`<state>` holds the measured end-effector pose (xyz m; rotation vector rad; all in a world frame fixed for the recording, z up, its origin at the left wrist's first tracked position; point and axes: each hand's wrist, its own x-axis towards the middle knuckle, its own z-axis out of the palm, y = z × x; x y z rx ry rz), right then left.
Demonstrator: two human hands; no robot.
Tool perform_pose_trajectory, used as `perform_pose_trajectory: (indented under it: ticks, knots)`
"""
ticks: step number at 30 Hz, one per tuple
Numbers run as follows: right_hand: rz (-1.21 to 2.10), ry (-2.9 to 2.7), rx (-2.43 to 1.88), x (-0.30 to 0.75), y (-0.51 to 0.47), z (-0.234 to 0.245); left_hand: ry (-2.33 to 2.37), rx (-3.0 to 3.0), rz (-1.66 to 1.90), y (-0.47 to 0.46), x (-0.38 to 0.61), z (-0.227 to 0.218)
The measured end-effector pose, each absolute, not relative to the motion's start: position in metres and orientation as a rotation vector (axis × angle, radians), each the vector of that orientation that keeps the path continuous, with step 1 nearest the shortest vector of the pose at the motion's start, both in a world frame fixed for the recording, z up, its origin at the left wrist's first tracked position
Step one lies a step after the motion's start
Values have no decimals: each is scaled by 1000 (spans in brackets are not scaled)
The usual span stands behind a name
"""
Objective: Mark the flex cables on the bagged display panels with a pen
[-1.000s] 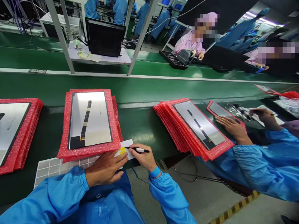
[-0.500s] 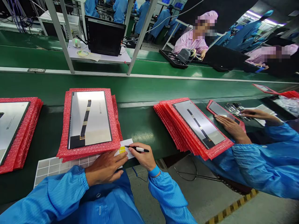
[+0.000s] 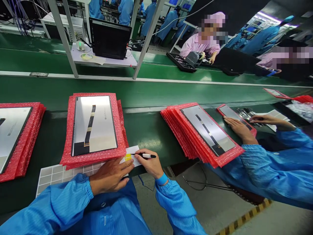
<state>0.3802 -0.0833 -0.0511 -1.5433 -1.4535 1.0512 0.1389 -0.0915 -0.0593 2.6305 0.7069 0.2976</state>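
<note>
My right hand grips a black-and-white marker pen, its tip down by a white paper with a yellow patch on it. Flat across the near part of that paper lies my left hand, fingers stretched out and pointing right. Just beyond the left hand is a display panel with a dark flex cable, lying on a stack of red bubble-wrap bags. A sheet of pale grid labels sticks out from under the stack's near edge.
Another stack of red bags with a panel lies to the right; a further one is at the left edge. A co-worker's hands rest over a panel at far right. A monitor stands behind the green bench.
My hands and the marker pen have barely moved. At the right, the co-worker's near hand has shifted slightly up and left over the panel.
</note>
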Motion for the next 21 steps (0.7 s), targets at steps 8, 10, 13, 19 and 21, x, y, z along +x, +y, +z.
perform_pose_trajectory:
  ticks: [8, 10, 13, 19, 21]
  knots:
    - [1156, -1211, -1490, 394, -85, -43, 716, 2614, 310, -91, 137, -62]
    - [1135, -1180, -1438, 395, -86, -34, 731, 2645, 332, -92, 138, -64]
    - [1087, -1163, -1345, 387, -84, -12, 652, 2795, 532, -97, 142, -56]
    - [1068, -1237, -1295, 338, -71, 42, 245, 2898, 1044, -110, 124, 9]
    - [1054, -1287, -1301, 319, -65, 54, 350, 2809, 1214, -104, 97, 29]
